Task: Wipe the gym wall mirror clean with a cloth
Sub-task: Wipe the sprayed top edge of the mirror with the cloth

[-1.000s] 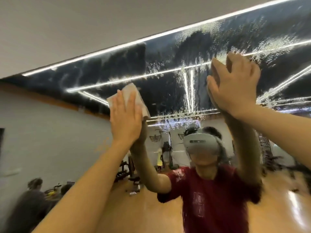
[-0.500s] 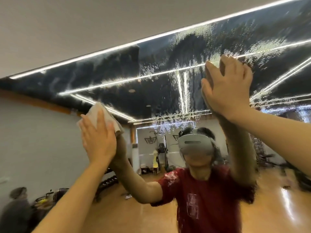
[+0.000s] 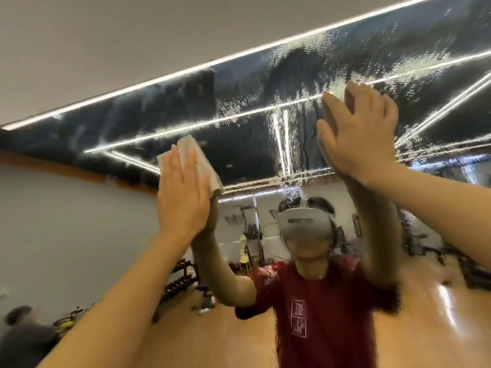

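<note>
The gym wall mirror fills most of the view, its upper part streaked with wet droplets and smears. My left hand presses a folded white cloth flat against the glass at centre left; the palm covers most of the cloth. My right hand rests flat on the mirror higher up at the right, fingers together, holding nothing. My reflection in a red shirt and grey headset shows below between both arms.
The mirror's top edge meets a plain grey wall along a bright strip. Reflected in the glass are a wooden floor, gym racks and machines, and people at the lower left.
My left hand swept the cloth down and left across the glass, then back up and right to about its first spot. My right hand stayed planted on the mirror.
</note>
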`<act>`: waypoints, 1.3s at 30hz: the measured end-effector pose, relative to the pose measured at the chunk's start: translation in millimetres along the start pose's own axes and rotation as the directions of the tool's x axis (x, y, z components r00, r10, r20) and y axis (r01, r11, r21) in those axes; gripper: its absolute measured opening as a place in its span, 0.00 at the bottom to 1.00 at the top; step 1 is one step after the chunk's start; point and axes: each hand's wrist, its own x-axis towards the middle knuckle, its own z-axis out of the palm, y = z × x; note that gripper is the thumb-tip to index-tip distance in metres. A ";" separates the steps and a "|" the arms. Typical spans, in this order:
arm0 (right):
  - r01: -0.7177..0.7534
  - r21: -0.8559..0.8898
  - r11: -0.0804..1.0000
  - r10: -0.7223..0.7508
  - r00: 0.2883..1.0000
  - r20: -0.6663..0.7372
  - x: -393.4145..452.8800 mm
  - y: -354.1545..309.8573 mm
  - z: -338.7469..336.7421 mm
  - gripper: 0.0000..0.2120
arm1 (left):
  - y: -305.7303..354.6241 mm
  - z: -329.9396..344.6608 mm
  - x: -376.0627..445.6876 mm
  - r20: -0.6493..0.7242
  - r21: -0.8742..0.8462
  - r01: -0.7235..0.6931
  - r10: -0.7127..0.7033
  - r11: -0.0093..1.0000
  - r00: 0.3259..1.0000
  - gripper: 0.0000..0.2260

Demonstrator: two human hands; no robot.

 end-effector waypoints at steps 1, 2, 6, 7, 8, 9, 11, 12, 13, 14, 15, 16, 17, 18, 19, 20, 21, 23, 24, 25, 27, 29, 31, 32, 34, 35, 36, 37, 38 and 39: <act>-0.004 0.001 1.000 0.004 1.000 -0.005 0.3 -0.7 0.6 0.24 | -5.5 -1.8 5.7 -0.028 0.003 0.060 -0.060 0.998 0.998 0.27; -0.006 0.001 1.000 0.006 1.000 -0.012 0.2 -1.0 0.5 0.24 | -1.8 -0.5 8.6 -0.051 -0.006 0.107 -0.107 0.994 0.993 0.27; -0.006 -0.003 1.000 0.006 1.000 -0.023 -1.4 -2.1 0.8 0.24 | 63.6 12.7 -16.1 0.011 -0.050 -0.013 0.014 0.999 1.000 0.28; -0.005 -0.009 1.000 0.005 1.000 -0.021 -1.6 -2.3 0.7 0.24 | 79.8 18.0 -30.3 0.040 -0.048 -0.130 0.132 0.990 0.990 0.28; -0.002 -0.014 1.000 0.002 1.000 -0.021 -1.6 -2.3 0.3 0.24 | 89.7 23.6 -43.4 0.069 -0.040 -0.241 0.243 0.970 0.967 0.28; -0.002 -0.018 1.000 0.002 1.000 -0.019 -1.3 -2.2 -0.3 0.24 | 93.4 26.3 -51.4 0.086 -0.031 -0.326 0.327 0.945 0.941 0.28; -0.001 -0.020 1.000 0.001 1.000 -0.007 -0.2 -1.2 -1.1 0.24 | 81.6 23.3 -43.0 0.090 -0.028 -0.389 0.390 0.921 0.916 0.28; 0.000 -0.018 1.000 0.000 1.000 -0.001 0.5 -0.8 -1.4 0.24 | 68.5 20.0 -29.6 0.078 -0.023 -0.344 0.345 0.939 0.935 0.27; 0.000 -0.017 1.000 0.000 1.000 0.001 1.1 -0.6 -1.5 0.24 | 53.5 16.0 -11.7 0.046 -0.012 -0.254 0.255 0.967 0.966 0.27; -0.001 -0.017 1.000 0.001 1.000 0.001 1.4 -0.7 -1.4 0.24 | 38.2 10.1 9.5 0.001 0.007 -0.157 0.157 0.988 0.988 0.27; -0.002 -0.017 1.000 0.002 1.000 0.001 1.2 -0.8 -1.0 0.24 | 24.3 3.4 30.5 -0.035 0.031 -0.080 0.081 0.996 0.996 0.26; -0.003 -0.016 1.000 0.003 1.000 0.002 0.9 -1.1 -0.7 0.24 | 15.4 -1.5 48.1 -0.058 0.050 -0.025 0.028 0.998 0.998 0.26; -0.003 -0.013 1.000 0.003 1.000 0.005 0.6 -1.4 -0.4 0.24 | 12.7 -3.1 61.2 -0.066 0.067 0.026 -0.021 0.997 0.998 0.26; -0.004 -0.012 1.000 0.004 1.000 0.008 0.4 -1.7 -0.7 0.24 | 15.0 -0.8 69.7 -0.069 0.074 0.077 -0.072 0.994 0.995 0.26; -0.005 -0.016 1.000 0.005 1.000 0.009 0.3 -2.0 -1.1 0.24 | 21.8 2.2 74.0 -0.073 0.075 0.120 -0.114 0.990 0.991 0.26; -0.003 -0.022 1.000 0.004 1.000 0.009 0.1 -2.3 -1.1 0.24 | 32.0 3.7 74.1 -0.084 0.072 0.128 -0.121 0.989 0.989 0.26; -0.003 -0.029 1.000 0.003 1.000 0.009 0.0 -2.8 -0.7 0.25 | 42.2 5.1 71.0 -0.093 0.073 0.090 -0.083 0.993 0.992 0.26; -0.003 -0.032 0.999 0.003 1.000 0.007 0.1 -3.2 -0.7 0.25 | 57.4 8.5 62.1 -0.076 0.065 -0.065 0.070 0.996 0.995 0.26; -0.003 -0.025 1.000 0.003 1.000 0.004 -0.2 -3.1 -0.9 0.25 | 58.6 8.4 59.1 -0.049 0.046 -0.135 0.137 0.990 0.989 0.26; -0.005 -0.015 1.000 0.005 1.000 0.001 -0.3 -2.8 -1.2 0.25 | 54.7 6.6 59.9 -0.014 0.027 -0.195 0.195 0.980 0.981 0.27; -0.004 -0.004 1.000 0.005 1.000 0.005 0.1 -2.3 -1.5 0.25 | 33.9 0.4 68.3 0.038 0.029 -0.263 0.261 0.964 0.964 0.28; -0.004 -0.003 1.000 0.004 1.000 0.003 0.0 -1.1 -2.2 0.25 | 1.9 -6.0 81.5 -0.004 0.046 -0.185 0.186 0.982 0.983 0.29; -0.005 0.001 1.000 0.005 1.000 -0.001 0.1 -0.8 -2.1 0.24 | -26.1 -11.5 94.6 -0.070 0.063 -0.018 0.023 0.998 0.997 0.27; -0.004 0.001 1.000 0.004 1.000 -0.002 0.1 -1.1 -2.0 0.24 | -32.7 -13.0 99.6 -0.096 0.078 0.060 -0.052 0.995 0.994 0.27; -0.006 -0.002 1.000 0.006 1.000 -0.008 0.1 -1.7 -1.3 0.24 | -28.4 -10.3 109.5 -0.130 0.099 0.183 -0.169 0.978 0.977 0.26; -0.008 -0.005 1.000 0.008 1.000 -0.011 -0.2 -2.2 -0.8 0.24 | -18.5 -8.0 114.6 -0.143 0.100 0.207 -0.192 0.973 0.971 0.26; -0.008 -0.010 1.000 0.007 1.000 -0.013 -0.4 -2.9 -0.2 0.24 | -4.3 -6.3 118.3 -0.151 0.097 0.195 -0.179 0.976 0.972 0.25; -0.008 -0.013 1.000 0.008 1.000 -0.012 -0.6 -3.5 0.2 0.25 | 13.1 -4.7 120.9 -0.145 0.096 0.146 -0.131 0.985 0.981 0.25; -0.010 -0.015 1.000 0.010 1.000 -0.009 -0.6 -4.0 0.5 0.25 | 32.5 -2.1 122.2 -0.126 0.096 0.065 -0.052 0.993 0.991 0.26; -0.012 -0.018 1.000 0.012 1.000 -0.007 -0.6 -3.9 0.4 0.25 | 52.4 0.9 122.5 -0.107 0.093 -0.037 0.047 0.995 0.993 0.26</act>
